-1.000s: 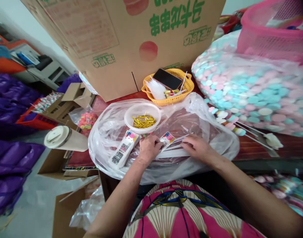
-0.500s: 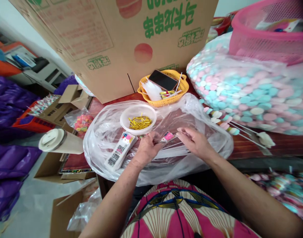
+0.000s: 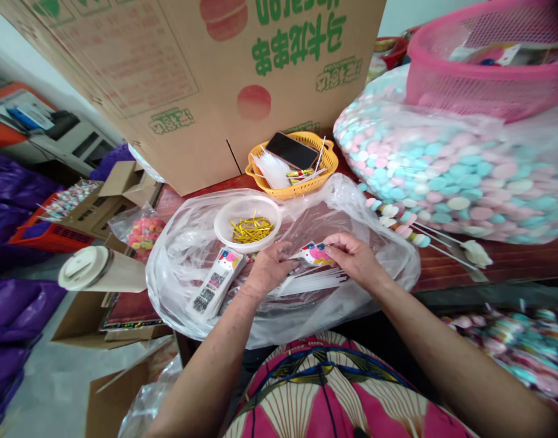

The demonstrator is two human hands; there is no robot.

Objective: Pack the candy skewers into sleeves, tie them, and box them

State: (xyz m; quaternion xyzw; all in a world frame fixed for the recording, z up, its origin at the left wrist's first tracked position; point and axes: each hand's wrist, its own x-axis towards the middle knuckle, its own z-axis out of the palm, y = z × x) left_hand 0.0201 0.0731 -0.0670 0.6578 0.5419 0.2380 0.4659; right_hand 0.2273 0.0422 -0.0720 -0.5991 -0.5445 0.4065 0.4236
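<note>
Both hands pinch one small printed packet [image 3: 316,253] between them, left hand [image 3: 266,272] and right hand [image 3: 357,260] closed on its ends, just above a stack [image 3: 315,281] lying on the plastic sheet [image 3: 179,255]. Fingers cover most of the print. Bowl [image 3: 247,222] sits just behind.

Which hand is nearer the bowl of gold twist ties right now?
Left. The left hand sits just below the bowl of gold twist ties; the right hand is farther off to the bowl's right, pinching a small printed bag.
</note>
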